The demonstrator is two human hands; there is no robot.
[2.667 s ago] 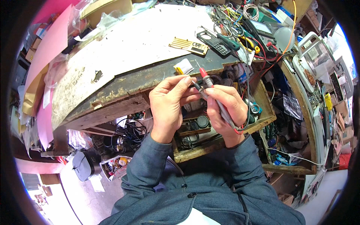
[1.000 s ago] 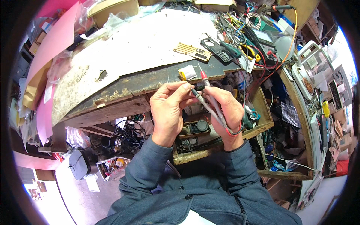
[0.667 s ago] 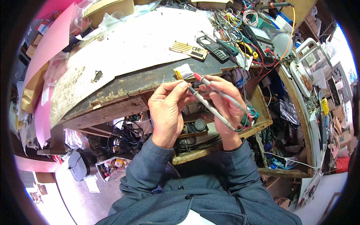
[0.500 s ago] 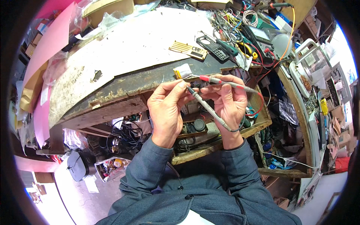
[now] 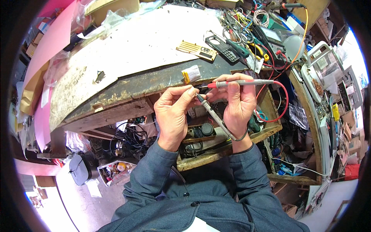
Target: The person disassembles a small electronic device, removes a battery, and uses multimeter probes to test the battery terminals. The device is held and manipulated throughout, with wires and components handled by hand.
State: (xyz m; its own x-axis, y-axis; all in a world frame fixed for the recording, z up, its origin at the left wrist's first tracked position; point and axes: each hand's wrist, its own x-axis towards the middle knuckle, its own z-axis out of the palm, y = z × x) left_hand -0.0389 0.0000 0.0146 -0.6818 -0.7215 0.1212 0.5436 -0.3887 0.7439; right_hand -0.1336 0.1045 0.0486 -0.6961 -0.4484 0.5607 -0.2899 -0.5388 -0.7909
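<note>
My right hand (image 5: 239, 102) grips two test probes: a grey-and-red probe (image 5: 245, 82) lying crosswise, and a grey-and-black probe (image 5: 216, 117) slanting down toward my wrist. Their front ends point left, toward my left hand (image 5: 174, 110). Thumb and forefinger of that hand are pinched together close to the black probe's front end; what sits between them is too small to make out. Just beyond my fingers, a small silver pouch battery (image 5: 194, 72) with an orange end lies at the worktable's edge. From the red probe a red lead (image 5: 286, 99) loops down on the right.
On the worktable (image 5: 131, 50) lie a gold-coloured panel (image 5: 196, 50), a black phone housing (image 5: 222, 47), a green-handled screwdriver (image 5: 237, 48) and yellow-handled pliers (image 5: 259, 52). Tangled wires fill the back right. Below my hands, an open wooden drawer (image 5: 205, 157) holds assorted parts.
The red probe has swung from slanting down at its rear to nearly level, and its red lead now loops wider. My left hand stays pinched close to the probe ends.
</note>
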